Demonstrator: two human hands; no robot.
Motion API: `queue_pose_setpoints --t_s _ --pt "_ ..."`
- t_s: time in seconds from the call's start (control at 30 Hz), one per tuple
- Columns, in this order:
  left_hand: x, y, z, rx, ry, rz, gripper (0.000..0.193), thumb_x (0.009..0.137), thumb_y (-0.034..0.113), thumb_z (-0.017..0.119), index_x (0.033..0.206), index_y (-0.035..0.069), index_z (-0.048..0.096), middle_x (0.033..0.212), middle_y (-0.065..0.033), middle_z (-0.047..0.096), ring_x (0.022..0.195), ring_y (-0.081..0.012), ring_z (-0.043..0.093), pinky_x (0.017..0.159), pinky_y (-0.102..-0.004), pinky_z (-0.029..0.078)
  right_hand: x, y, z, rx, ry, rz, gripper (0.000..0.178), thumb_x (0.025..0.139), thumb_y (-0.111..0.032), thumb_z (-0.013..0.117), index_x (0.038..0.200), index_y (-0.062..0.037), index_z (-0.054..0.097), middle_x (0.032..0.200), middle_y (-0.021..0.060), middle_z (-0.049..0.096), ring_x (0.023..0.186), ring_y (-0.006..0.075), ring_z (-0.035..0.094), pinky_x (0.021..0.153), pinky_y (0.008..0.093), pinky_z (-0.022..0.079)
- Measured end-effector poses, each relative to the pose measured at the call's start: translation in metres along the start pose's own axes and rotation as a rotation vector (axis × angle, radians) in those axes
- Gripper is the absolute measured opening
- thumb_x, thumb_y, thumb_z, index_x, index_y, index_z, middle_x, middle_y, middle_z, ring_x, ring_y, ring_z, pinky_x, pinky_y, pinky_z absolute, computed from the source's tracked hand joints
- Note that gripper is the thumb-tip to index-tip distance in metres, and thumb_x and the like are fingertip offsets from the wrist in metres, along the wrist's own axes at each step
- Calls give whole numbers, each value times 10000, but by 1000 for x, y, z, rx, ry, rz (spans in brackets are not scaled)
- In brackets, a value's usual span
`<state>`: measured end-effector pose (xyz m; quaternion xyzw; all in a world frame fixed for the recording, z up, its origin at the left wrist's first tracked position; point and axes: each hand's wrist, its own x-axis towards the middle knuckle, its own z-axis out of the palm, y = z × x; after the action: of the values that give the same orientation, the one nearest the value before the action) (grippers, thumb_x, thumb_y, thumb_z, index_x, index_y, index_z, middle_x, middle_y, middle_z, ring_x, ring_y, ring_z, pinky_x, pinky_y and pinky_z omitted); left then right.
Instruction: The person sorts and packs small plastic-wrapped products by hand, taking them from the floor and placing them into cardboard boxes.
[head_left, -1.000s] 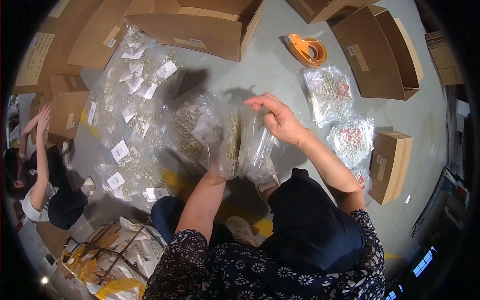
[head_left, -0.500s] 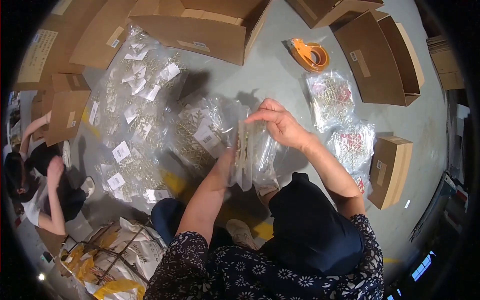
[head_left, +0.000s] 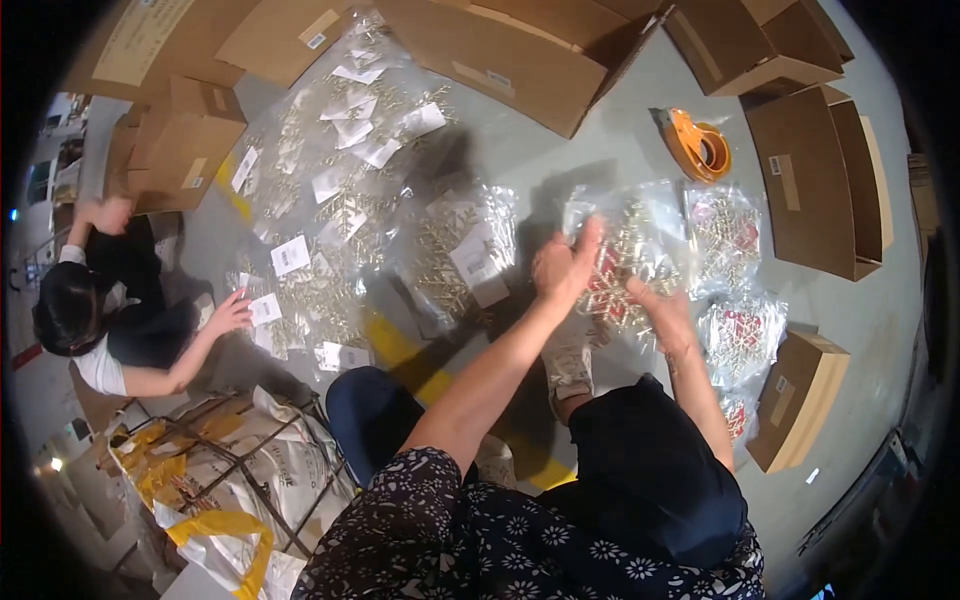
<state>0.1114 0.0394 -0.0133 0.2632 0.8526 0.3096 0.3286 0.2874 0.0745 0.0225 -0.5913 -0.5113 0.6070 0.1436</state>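
Between my two hands is a clear plastic bag of gold glitter snowflakes (head_left: 645, 235), with a patch of red showing inside. My left hand (head_left: 565, 268) grips its left side, the thumb lying on the front. At the lower right edge, my right hand (head_left: 668, 312) holds it with the thumb on top; the fingers behind are hidden. Just left of my left hand lie bagged snowflakes (head_left: 425, 270) with a white label (head_left: 480, 265). To the right, similar bags with red inside (head_left: 722, 240) form a column on the floor.
Many labelled snowflake bags (head_left: 335, 195) spread at left, where a co-worker's hand (head_left: 232, 312) touches one. Open cartons (head_left: 500, 85) stand behind and at right (head_left: 815, 190). An orange tape dispenser (head_left: 695, 148) sits far right. A wrapped bundle (head_left: 240, 460) is near left.
The bag in my hands has moved right and turned from edge-on to face-on. My right hand has shifted to its lower right edge. The co-worker's hand has reached toward the labelled bags.
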Motion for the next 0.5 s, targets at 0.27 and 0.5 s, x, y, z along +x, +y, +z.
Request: queue_pose_setpoints --t_s 0.27,0.5 --pt "-13 -60 -53 -6 181 252 489 839 404 650 1070 -18 563 978 -229 591 968 -350 556 836 -441 427 14 46 -20 396 -101 284 629 802 -300 735 1281 25 490 1203 106 591 1029 229 590 937 351 460" --pt "-7 -122 -108 653 211 -100 1022 522 515 832 1293 60 339 1231 -193 443 1138 -371 428 977 -494 330 20 55 -28 775 -338 351 504 867 -277 665 1237 38 529 1157 125 615 1032 214 603 914 363 489"
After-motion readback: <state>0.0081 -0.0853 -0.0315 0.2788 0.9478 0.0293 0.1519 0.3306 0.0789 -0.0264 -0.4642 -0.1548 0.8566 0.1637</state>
